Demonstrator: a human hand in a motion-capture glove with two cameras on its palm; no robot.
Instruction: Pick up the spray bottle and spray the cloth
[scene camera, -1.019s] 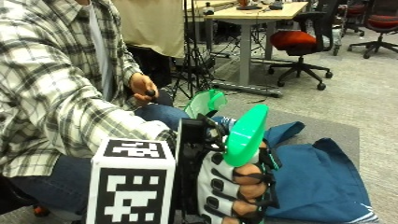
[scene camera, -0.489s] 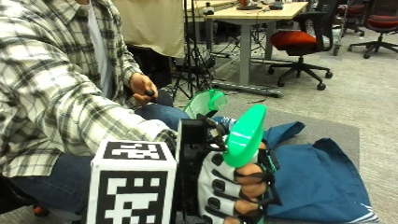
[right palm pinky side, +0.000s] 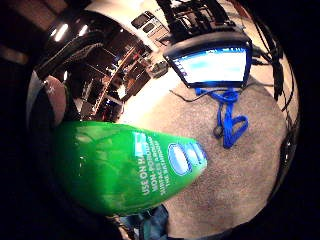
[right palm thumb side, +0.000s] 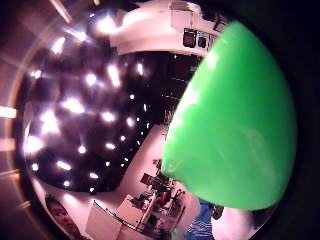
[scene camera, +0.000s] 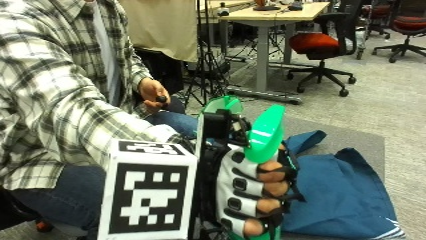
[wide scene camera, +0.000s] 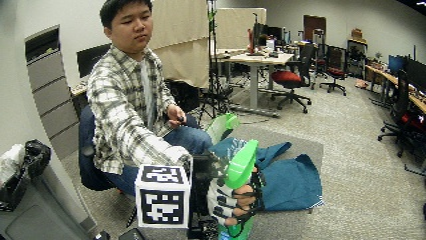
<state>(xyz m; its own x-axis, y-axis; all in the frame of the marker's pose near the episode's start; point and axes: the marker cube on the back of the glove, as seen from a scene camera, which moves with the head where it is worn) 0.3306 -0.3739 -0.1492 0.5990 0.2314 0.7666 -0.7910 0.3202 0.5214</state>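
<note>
My gloved right hand (scene camera: 256, 195) grips a bright green spray bottle (scene camera: 266, 132) near the table's front edge, all its fingers curled round the body. The bottle stands nearly upright, its top leaning toward the blue cloth (scene camera: 339, 195). That cloth lies crumpled on the grey table (scene camera: 363, 142) just right of my hand. In the wide outside view the bottle (wide scene camera: 241, 157) rises out of my hand (wide scene camera: 233, 197) beside the cloth (wide scene camera: 293, 180). The bottle's labelled green body (right palm pinky side: 125, 170) fills much of the little finger side palm view, and the bottle (right palm thumb side: 235, 125) crowds the thumb side palm view.
A paler green piece (scene camera: 223, 106) shows behind the glove; what it is I cannot tell. The person's bare left hand (scene camera: 154, 94) holds a small black thing at the lap. A desk (scene camera: 279, 12) and a red-seated chair (scene camera: 319, 42) stand far behind.
My hand and the bottle have edged up a little. The cloth and the bare hand have stayed where they were.
</note>
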